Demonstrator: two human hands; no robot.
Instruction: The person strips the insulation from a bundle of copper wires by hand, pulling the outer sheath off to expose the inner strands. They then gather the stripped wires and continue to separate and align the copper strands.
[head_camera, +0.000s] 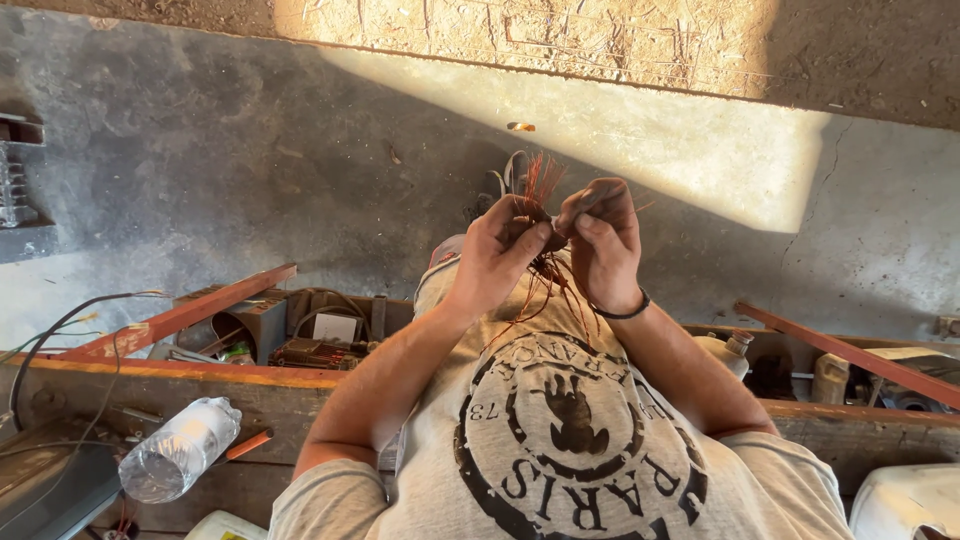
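My left hand (497, 250) and my right hand (603, 240) are raised together in front of my chest. Both pinch a tangled bundle of thin reddish copper wire (541, 190), whose strands stick up above my fingers and trail down between my wrists. A dark band circles my right wrist. Below the hands is my grey printed shirt (570, 440). What sits at the core of the bundle is hidden by my fingers.
A wooden bench edge (180, 375) runs across the lower frame. A clear plastic bottle (180, 450) lies on it at the left. Behind it an open crate (300, 335) holds parts and cables. A red metal bar (850, 350) slants at the right. Concrete floor lies beyond.
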